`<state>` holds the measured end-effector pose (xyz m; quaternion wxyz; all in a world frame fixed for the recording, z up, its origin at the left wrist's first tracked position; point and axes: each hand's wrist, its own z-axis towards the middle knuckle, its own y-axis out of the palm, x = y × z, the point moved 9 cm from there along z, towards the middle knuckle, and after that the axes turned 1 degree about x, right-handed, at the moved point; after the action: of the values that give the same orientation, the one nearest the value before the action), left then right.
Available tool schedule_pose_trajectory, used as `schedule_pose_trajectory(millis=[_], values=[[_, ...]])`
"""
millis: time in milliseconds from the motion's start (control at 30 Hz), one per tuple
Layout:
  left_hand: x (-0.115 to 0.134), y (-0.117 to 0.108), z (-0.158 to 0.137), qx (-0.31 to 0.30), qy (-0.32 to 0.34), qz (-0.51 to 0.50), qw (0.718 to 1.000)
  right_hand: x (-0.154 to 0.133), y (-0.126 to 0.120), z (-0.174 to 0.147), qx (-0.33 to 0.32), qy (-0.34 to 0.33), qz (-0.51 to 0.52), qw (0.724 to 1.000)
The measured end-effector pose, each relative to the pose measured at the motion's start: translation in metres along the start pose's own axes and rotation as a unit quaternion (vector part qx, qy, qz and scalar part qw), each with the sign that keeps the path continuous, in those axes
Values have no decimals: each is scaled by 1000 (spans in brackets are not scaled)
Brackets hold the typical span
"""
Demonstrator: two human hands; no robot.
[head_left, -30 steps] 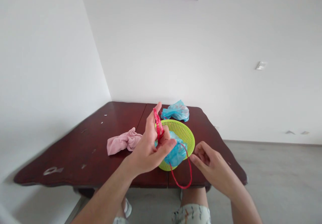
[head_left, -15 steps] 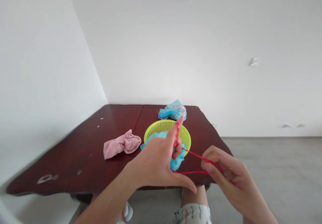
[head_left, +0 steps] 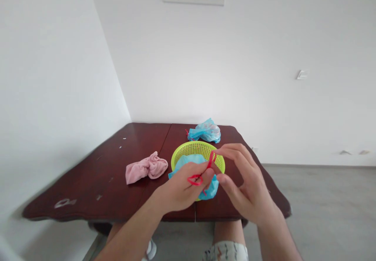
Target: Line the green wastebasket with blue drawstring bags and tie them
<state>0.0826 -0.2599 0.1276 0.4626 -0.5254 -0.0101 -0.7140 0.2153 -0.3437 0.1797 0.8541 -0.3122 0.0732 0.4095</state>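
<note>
My left hand (head_left: 183, 186) is closed in a pinch, thumb pressed to the fingers, with a red string (head_left: 195, 180) caught in it. One loop of the string stands out over the back of the hand, and more of it is wound around the index finger. My right hand (head_left: 246, 182) is close by on the right, thumb and fingers apart, its index fingertip at or very near the wound string. Below both hands is a yellow-green mesh basket (head_left: 188, 148), holding a crumpled blue plastic bag (head_left: 210, 190) that hangs over the front rim.
A twisted pink cloth (head_left: 145, 169) lies on the dark red wooden table (head_left: 108, 167), left of the basket. Behind the basket rests a filled blue bag (head_left: 207, 130) with red string at its neck. White walls border the table at the back and left.
The string stretched between my hands has gone slack and gathered at my left hand. My left thumb and fingers have closed; my right hand has moved left and up, letting go of the string.
</note>
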Motion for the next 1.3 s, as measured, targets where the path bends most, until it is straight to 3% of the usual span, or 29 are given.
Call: schedule_pose_trajectory(millis=[133, 333, 467, 600, 700, 767, 833, 900, 1000, 1067, 1133, 1200, 1300], values=[[-14, 0, -1, -29, -20, -103, 994, 38, 15, -11, 4, 75, 56, 996], [-19, 8, -1, -87, -13, -165, 982, 51, 34, -4, -3, 111, 166, 980], [-41, 2, -2, -28, -82, -255, 963, 48, 25, -3, 47, 110, 206, 971], [-68, -15, -1, 96, -145, -317, 932, 39, 24, -20, 114, 103, 231, 961], [-79, -25, 0, 153, -153, -368, 904, 38, 50, -42, 112, 135, 230, 957], [-78, -24, 2, 132, -141, -412, 890, 46, 79, -57, 85, 190, 248, 946], [-69, -21, 1, 87, -120, -414, 898, 57, 103, -70, 63, 246, 268, 929], [-55, -26, -3, 67, -90, -330, 937, 68, 104, -78, 97, 275, 261, 920], [-24, -36, -10, 60, -23, -35, 997, 70, 69, -75, 202, 231, 190, 933], [1, -33, -13, 28, 58, 161, 985, 65, 58, -64, 174, 186, 158, 954], [20, -27, -15, 12, 142, 282, 949, 67, 66, -55, 90, 183, 165, 965], [29, -30, -16, 49, 193, 333, 922, 76, 80, -53, 40, 219, 204, 953], [31, -36, -15, 109, 225, 301, 920, 93, 99, -54, 41, 285, 298, 910]])
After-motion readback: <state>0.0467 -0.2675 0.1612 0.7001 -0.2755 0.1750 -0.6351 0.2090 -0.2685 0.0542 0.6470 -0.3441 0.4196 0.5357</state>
